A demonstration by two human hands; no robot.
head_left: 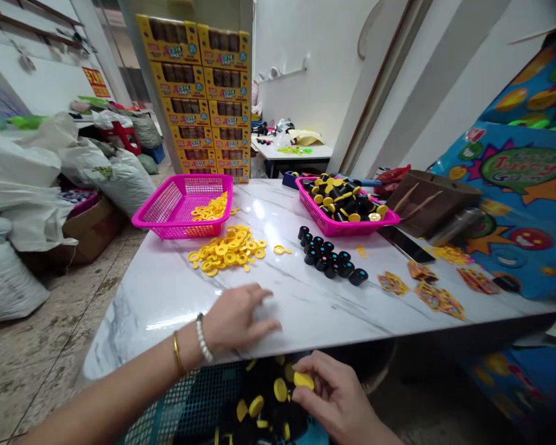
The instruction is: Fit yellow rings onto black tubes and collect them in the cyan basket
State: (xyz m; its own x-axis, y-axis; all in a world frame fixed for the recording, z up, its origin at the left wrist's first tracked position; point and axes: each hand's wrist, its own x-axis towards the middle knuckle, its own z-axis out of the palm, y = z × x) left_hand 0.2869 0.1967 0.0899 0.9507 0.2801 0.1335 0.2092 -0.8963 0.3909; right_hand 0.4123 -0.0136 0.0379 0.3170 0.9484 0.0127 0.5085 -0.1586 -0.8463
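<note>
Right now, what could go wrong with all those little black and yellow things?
The yellow piece pinched in the right hand could slip and get lost among the others in the teal crate. The black cylinders stand close together, so one bump might topple several. And the right-hand pink basket is heaped high, so a knock could send some pieces rolling off.

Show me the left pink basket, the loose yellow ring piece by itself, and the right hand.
left pink basket [143, 220]: head view, on its rim.
loose yellow ring piece [287, 251]: head view, on its tab.
right hand [336, 395]: head view, mid-hand.
</note>
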